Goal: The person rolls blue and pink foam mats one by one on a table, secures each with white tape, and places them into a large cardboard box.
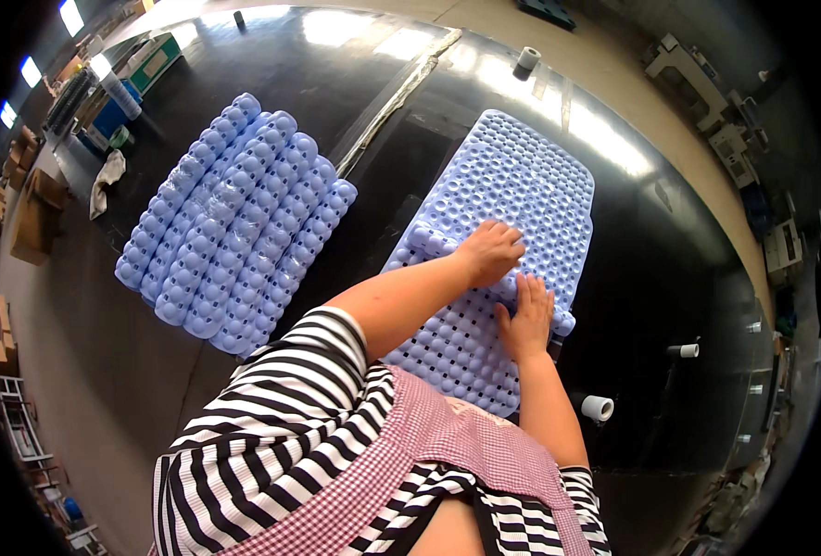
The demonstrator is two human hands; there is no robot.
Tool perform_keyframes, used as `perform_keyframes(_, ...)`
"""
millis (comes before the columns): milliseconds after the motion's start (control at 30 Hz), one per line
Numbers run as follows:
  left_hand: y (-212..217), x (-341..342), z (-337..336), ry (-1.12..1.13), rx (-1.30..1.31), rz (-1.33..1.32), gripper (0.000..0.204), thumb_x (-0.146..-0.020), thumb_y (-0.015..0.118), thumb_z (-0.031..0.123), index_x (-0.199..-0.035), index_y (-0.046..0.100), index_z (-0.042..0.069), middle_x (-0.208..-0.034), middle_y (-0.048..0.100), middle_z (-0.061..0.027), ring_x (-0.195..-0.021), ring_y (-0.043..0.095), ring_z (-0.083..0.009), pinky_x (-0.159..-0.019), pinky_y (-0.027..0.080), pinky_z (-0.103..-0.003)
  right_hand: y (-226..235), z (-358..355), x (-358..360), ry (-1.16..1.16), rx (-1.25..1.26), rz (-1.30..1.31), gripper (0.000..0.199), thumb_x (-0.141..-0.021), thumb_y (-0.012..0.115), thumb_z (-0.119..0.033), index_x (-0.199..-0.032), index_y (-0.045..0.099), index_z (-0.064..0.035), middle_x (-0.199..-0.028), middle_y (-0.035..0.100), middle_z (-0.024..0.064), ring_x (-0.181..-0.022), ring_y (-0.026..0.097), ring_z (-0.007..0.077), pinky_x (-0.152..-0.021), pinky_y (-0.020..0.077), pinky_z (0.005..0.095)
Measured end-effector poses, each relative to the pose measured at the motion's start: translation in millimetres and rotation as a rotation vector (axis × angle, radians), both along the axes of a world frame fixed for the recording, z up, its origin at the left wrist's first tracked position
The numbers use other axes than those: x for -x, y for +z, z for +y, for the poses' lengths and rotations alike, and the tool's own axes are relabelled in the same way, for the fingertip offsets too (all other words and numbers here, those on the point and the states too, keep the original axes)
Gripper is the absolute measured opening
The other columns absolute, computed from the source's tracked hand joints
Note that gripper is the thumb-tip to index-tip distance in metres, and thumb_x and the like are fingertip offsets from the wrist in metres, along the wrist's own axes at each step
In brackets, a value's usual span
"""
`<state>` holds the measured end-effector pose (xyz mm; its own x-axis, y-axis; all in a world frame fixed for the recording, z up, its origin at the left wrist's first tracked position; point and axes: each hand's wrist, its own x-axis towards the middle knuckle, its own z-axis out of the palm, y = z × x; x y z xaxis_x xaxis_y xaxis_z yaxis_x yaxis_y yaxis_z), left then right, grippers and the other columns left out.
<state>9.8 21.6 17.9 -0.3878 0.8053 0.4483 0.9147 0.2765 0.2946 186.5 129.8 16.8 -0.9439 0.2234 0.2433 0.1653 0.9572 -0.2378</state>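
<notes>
A light-blue bubbled plastic bath mat (522, 176) lies before me on a dark table, seemingly on top of more such mats. Its near part is turned into a narrow roll (561, 322) that runs crosswise. My left hand (492, 252) presses on this roll with curled fingers. Beside it, my right hand (527, 320) rests on the roll with fingers stretched out and thumb apart. Nearer my body, a flat bubbled mat surface (457, 347) shows below the roll. What lies under both palms is hidden.
Several rolled blue mats (234, 222) lie side by side at the left of the black table (651, 269). White rolls (598, 408) stick out at the right, and another white roll (527, 60) stands at the far edge. Boxes (151, 63) sit at far left.
</notes>
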Motion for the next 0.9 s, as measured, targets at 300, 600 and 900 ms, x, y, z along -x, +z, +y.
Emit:
perform_keyframes(300,-11.8,-6.7,-18.2,0.005,0.234,-0.002,0.052,-0.090,0.069,0.033,-0.139,0.058,0.019,-0.113,0.061,-0.0123,-0.111,0.057,-0.0326,-0.097,0.040,-0.049,-16.9,59.7,39.6,0.113,0.028,0.084,0.058,-0.074,0.083,-0.022,-0.127,0.065,-0.0120,-0.120,0.064,0.0177,-0.118,0.059,0.0368,-0.103,0.0460,0.0483)
perform_keyframes(600,-3.2,-118.0,-123.6,-0.080,0.164,0.035,0.056,-0.079,0.076,0.025,-0.132,0.061,0.014,-0.105,0.056,-0.0095,-0.098,0.053,-0.0302,-0.089,0.039,-0.047,2.4,-37.7,-86.3,0.186,0.121,0.171,0.048,-0.074,0.083,-0.021,-0.119,0.069,-0.0109,-0.106,0.063,0.0113,-0.098,0.061,0.0334,-0.087,0.0493,0.0456)
perform_keyframes(900,1.6,-146.3,-135.1,-0.233,-0.005,0.107,0.071,-0.083,0.076,0.031,-0.147,0.054,0.010,-0.151,0.046,-0.0170,-0.141,0.042,-0.0303,-0.115,0.025,-0.053,21.0,-18.3,-56.3,0.164,0.165,-0.061,0.061,-0.082,0.079,-0.035,-0.137,0.062,-0.0148,-0.144,0.049,0.0209,-0.135,0.045,0.0409,-0.114,0.0335,0.0505)
